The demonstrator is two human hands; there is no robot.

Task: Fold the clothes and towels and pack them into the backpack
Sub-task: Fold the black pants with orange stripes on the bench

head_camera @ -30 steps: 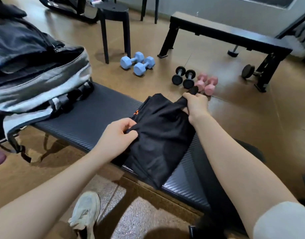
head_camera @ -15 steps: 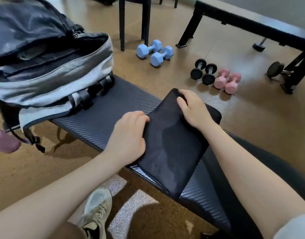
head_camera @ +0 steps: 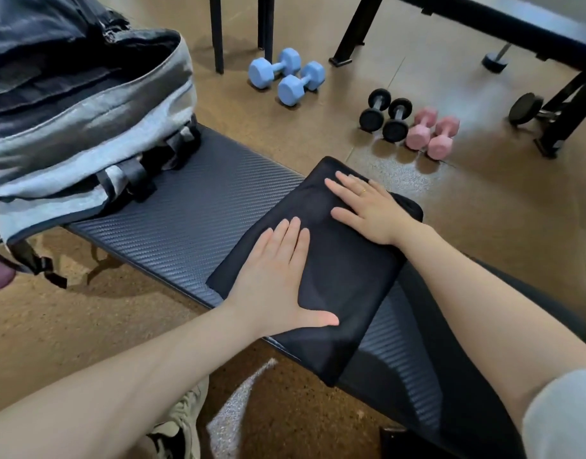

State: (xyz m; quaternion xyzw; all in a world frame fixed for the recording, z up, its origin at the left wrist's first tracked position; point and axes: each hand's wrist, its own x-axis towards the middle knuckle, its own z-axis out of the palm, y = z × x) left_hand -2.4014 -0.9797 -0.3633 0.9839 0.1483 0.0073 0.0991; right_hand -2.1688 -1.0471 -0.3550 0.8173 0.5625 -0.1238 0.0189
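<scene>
Long black padded bench with ribbed carbon-weave surface (head_camera: pixel 198 207) carries grey-and-black open backpack (head_camera: pixel 86 127) at left end, folded black garment (head_camera: pixel 344 279) toward right, near edge overhanging. Tan cork-textured floor (head_camera: pixel 483 243) carries blue (head_camera: pixel 286 74), black (head_camera: pixel 386 115), pink dumbbell pairs (head_camera: pixel 432 134).

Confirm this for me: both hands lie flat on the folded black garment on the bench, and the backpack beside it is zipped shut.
One thing is wrong: the backpack is open, not zipped shut, as the head view shows. The rest stands: the left hand and right hand lie flat on the folded black garment on the bench.
</scene>
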